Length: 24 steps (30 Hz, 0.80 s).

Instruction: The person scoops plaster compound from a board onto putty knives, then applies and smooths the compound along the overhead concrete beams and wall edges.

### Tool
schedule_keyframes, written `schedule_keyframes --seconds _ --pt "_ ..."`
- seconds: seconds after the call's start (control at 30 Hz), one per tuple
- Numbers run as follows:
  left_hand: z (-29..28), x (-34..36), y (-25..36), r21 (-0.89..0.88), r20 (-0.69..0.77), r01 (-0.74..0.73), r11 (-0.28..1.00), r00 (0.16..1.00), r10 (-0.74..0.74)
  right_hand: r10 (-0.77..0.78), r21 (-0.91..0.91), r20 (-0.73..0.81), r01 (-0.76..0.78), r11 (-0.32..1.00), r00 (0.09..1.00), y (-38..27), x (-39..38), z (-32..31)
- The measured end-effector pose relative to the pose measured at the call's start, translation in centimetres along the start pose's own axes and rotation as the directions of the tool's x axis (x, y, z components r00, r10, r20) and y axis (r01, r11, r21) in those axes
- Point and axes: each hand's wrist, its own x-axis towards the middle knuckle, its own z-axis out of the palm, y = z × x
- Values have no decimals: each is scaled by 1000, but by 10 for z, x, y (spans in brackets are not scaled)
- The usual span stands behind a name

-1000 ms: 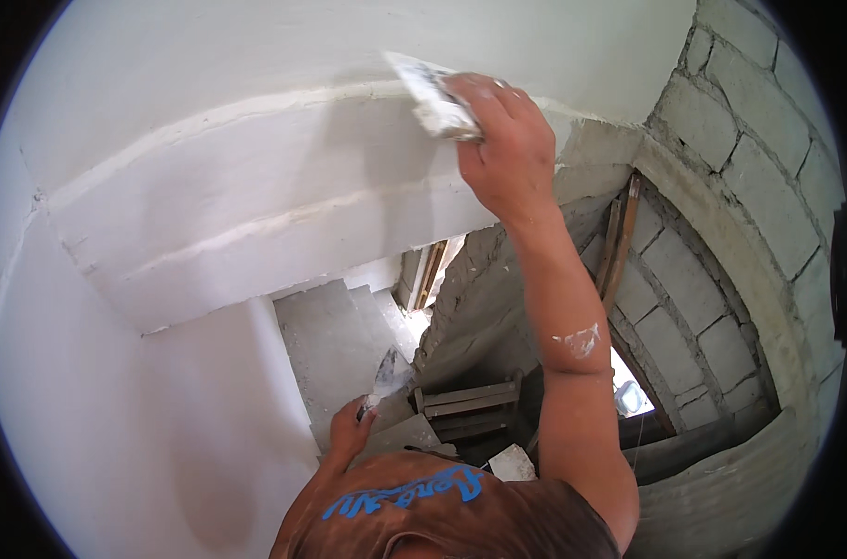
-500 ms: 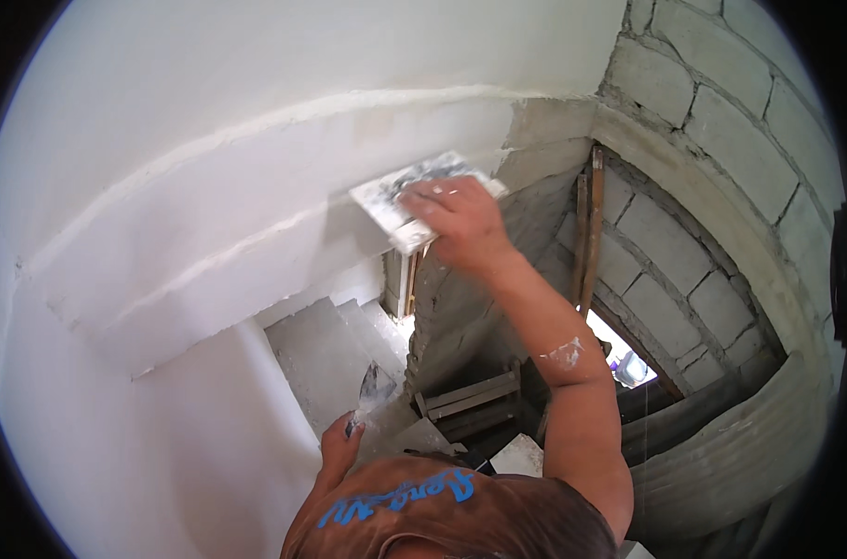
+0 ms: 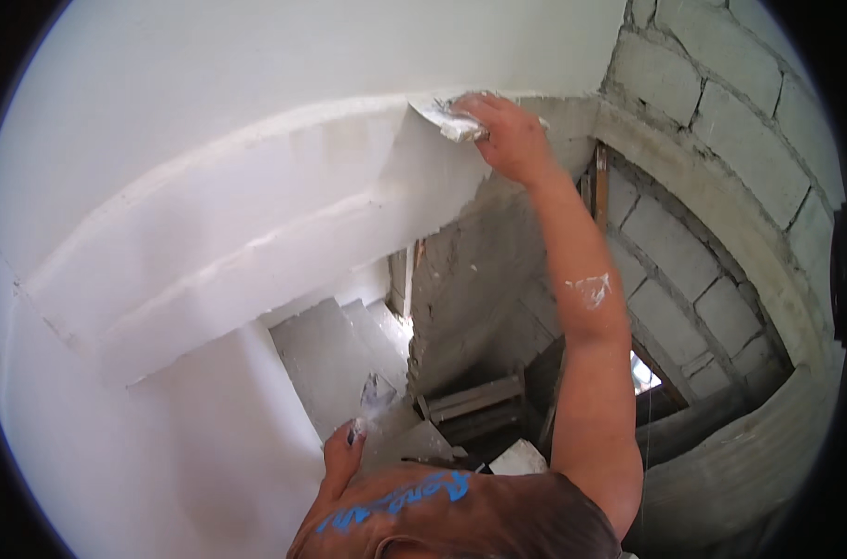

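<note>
My right hand is raised and closed round the back of a plaster-smeared float. The float sits tilted at the ledge along the top of a white plastered wall band. White plaster marks my right forearm. Low at my left side, my left hand is closed on the handle of a small trowel, its blade pointing up and whitish with plaster. Fingers hide most of that handle.
Grey steps lie below on the left, beside a white wall. Bare block wall rises at the right, with a curved concrete edge. A wooden frame stands below in shadow.
My right hand has moved up and to the right with the float, from the lower part of the band to its top ledge. My left hand stays nearly where it was.
</note>
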Motion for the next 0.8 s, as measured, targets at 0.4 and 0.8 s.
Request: schedule_keyframes --seconds 0.4,0.8 --pt "15 1 -5 17 -25 -24 1000 999 25 104 79 93 -112 991 990 30 47 -57" --pt "18 -19 -15 0 -21 103 995 994 -103 68 -18 181 -65 998 981 38 20 -14"
